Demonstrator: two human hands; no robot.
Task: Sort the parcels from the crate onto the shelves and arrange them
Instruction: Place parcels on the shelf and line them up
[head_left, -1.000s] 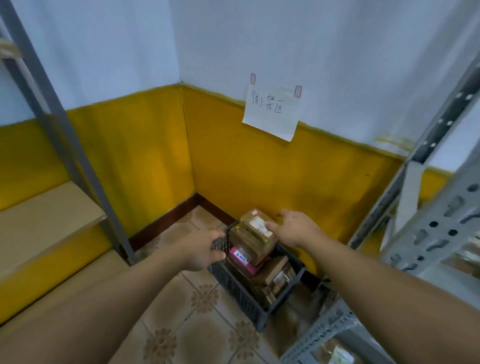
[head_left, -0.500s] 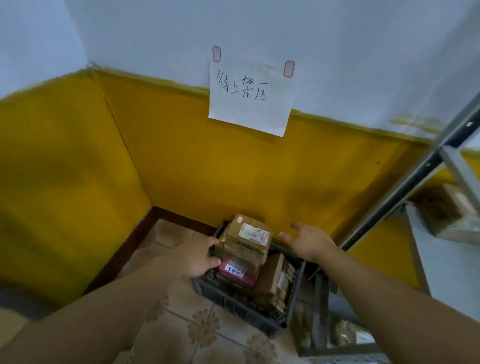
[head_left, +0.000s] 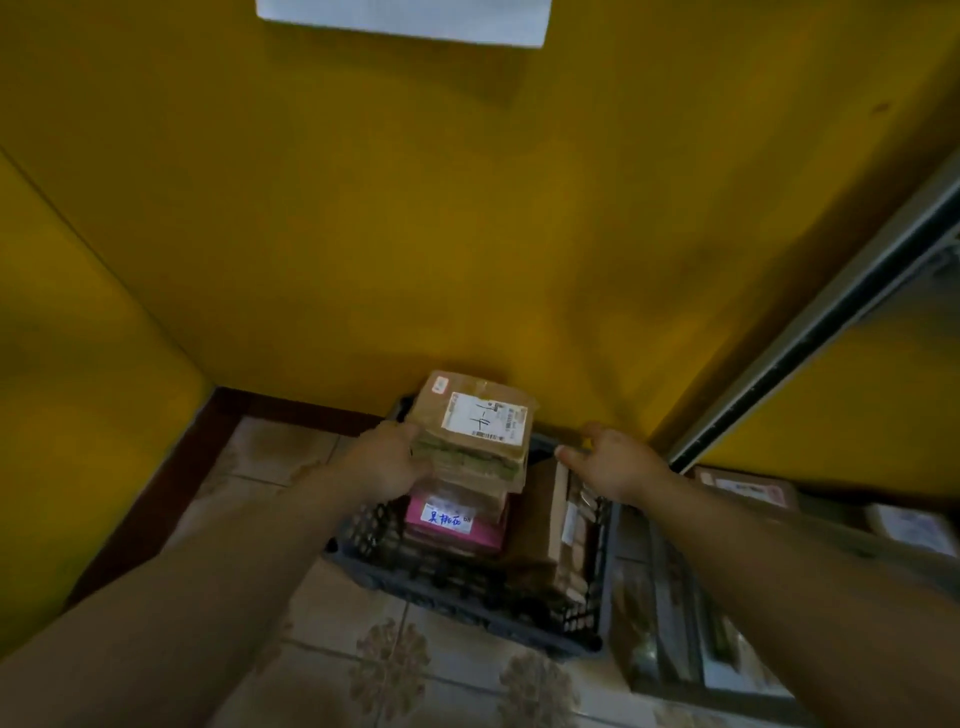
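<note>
Parcel (head_left: 435, 411) flat atop crate (head_left: 467, 587) stack, label (head_left: 483, 418) upward, left hand (head_left: 384, 462) touching

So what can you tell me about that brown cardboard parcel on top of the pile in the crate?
The flat brown cardboard parcel tops the stack in the dark plastic lattice crate. A white printed label and a small sticker sit on its taped top. The left hand touches its left edge.

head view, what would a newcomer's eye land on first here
The bright yellow wall fills most of the view. At its foot, a dark crate holds stacked parcels, topped by a brown parcel with a white label, above a pink parcel. The left grip touches the stack's left side; the right grip hovers apart on the right.
</note>
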